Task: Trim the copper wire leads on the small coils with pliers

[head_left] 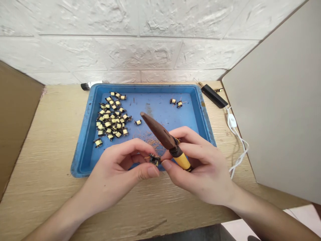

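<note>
Between the thumb and fingers of my left hand [120, 170] is a small black transformer coil [154, 159] with metal pins and thin copper wire ends. My right hand [200, 167] holds long-nose pliers [163, 137] with brown jaws and yellow-and-black handles. The jaws point up and to the left, away from the coil. My right thumb and fingertip meet at the coil's right side, seemingly at a wire. Both hands are over the front edge of a blue tray [81, 147]. Copper wire clippings [152, 140] lie in the tray just behind the coil.
A pile of yellow-wrapped coils [112, 117] fills the tray's left side; two coils [177, 102] lie at its back right. Right of the tray are a black-handled tool [214, 96] and a white cord with a switch [232, 120]. A white brick-patterned wall [160, 50] stands behind.
</note>
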Available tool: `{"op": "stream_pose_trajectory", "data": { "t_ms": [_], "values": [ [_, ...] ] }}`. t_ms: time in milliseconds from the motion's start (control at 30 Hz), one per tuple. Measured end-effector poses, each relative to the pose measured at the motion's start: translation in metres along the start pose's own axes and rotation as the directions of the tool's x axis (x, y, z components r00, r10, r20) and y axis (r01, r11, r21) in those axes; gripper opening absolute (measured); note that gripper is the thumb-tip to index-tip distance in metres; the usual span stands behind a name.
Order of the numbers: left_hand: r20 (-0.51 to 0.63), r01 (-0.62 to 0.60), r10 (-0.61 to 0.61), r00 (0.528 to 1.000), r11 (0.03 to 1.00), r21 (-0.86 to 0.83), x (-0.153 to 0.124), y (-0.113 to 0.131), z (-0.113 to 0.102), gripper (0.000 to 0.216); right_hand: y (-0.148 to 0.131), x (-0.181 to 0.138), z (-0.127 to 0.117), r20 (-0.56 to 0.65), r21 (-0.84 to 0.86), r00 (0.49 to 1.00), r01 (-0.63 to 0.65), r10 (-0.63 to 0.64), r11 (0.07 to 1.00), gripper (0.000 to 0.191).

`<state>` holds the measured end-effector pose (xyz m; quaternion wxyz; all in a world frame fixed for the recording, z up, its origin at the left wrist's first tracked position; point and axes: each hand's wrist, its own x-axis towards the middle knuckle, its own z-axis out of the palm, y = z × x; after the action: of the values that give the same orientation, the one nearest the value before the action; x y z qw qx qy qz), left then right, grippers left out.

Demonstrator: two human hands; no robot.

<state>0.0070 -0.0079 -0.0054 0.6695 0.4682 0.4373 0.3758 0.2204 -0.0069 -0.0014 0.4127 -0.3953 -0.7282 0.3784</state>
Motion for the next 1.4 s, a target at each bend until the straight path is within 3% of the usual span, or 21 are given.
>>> {"op": "stream_pose_trajectory", "data": {
  "t_ms": [400, 867, 1033, 1167, 1400],
  "values": [
    [-0.024, -0.028, 0.028, 0.999, 1.0, 0.008, 0.001, -0.001, 0.002, 0.021, 0.001, -0.003, 0.001, -0.002, -0.006, 1.0, 0.011, -0.011, 1.0, 0.011],
    [-0.03, 0.023, -0.021, 0.999, 0.997, 0.078, 0.0, 0.001, 0.003, 0.019, 0.0, 0.0, 0.001, 0.022, 0.042, 0.997, -0.081, 0.08, 0.996, 0.013],
    [-0.058, -0.036, 0.037, 0.998, 0.999, 0.021, -0.003, -0.005, 0.002, 0.027, -0.001, -0.002, 0.002, 0.023, 0.064, 0.997, -0.08, 0.079, 0.995, 0.015],
    [-0.012, -0.047, 0.047, 0.999, 0.999, -0.011, -0.004, -0.009, 0.0, 0.029, -0.001, -0.003, 0.0, 0.015, 0.032, 0.996, -0.086, 0.085, 0.996, 0.012],
    [0.02, -0.171, 0.171, 0.985, 0.985, -0.028, -0.005, -0.012, 0.0, 0.028, -0.001, -0.004, 0.001, -0.048, -0.002, 0.997, -0.059, 0.059, 0.998, 0.012]
  ]
}}
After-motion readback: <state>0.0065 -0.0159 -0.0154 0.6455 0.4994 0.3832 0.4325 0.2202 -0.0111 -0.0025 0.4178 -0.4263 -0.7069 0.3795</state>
